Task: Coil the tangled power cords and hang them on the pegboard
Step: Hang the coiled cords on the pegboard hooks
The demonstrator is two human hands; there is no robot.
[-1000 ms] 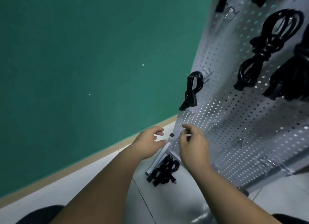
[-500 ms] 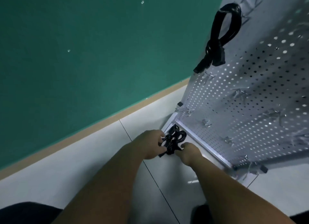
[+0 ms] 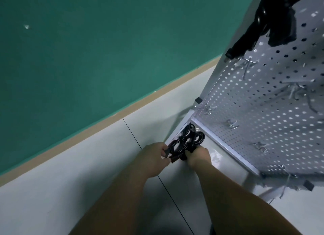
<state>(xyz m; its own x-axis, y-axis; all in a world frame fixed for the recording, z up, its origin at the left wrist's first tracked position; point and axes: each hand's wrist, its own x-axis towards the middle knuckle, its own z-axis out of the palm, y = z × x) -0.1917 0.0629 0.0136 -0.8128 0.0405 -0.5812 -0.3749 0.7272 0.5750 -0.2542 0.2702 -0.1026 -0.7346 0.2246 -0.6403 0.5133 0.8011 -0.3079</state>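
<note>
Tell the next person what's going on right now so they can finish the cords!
Left hand: pinches one end of the black cord bundle.
Right hand: grips the same bundle.
Bundle is down at the floor by the pegboard bottom corner.
Done: one coiled cord hangs higher on the board.
Left: tidy this bundle, hang it on a free hook.

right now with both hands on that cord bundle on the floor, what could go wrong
1. The cord bundle lies against the bottom rail of the pegboard. As it is lifted, a loop may snag there or on the low hooks.
2. The left hand pinches one end and the right hand grips the middle, so the loose loops could spill open.
3. On rising, the person might knock the hanging cord off above.
</note>
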